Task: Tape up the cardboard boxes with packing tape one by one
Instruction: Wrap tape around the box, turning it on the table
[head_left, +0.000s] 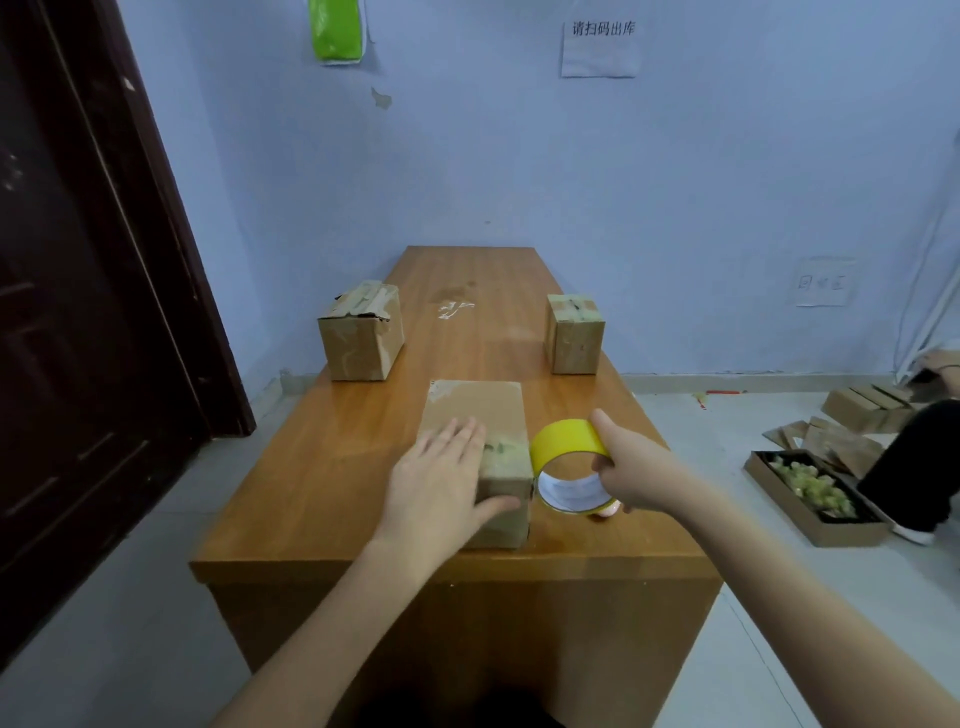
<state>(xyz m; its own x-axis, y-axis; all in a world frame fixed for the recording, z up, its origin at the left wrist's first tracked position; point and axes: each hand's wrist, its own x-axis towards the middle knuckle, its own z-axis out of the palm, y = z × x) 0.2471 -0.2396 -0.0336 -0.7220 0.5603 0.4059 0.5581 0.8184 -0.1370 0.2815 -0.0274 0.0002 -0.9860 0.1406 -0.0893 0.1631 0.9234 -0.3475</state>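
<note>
Cardboard box under flat left hand; right hand grips yellow tape roll.

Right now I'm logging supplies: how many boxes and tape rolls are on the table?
Cardboard boxes: 3, near box under the left hand, far left, far right
Yellow tape rolls: 1, in the right hand
Total: 4

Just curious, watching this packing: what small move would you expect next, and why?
Probably the right hand draws the yellow tape roll leftward over the near box. The roll sits at the box's right edge, and the left hand lies flat on top, steadying it.
</note>
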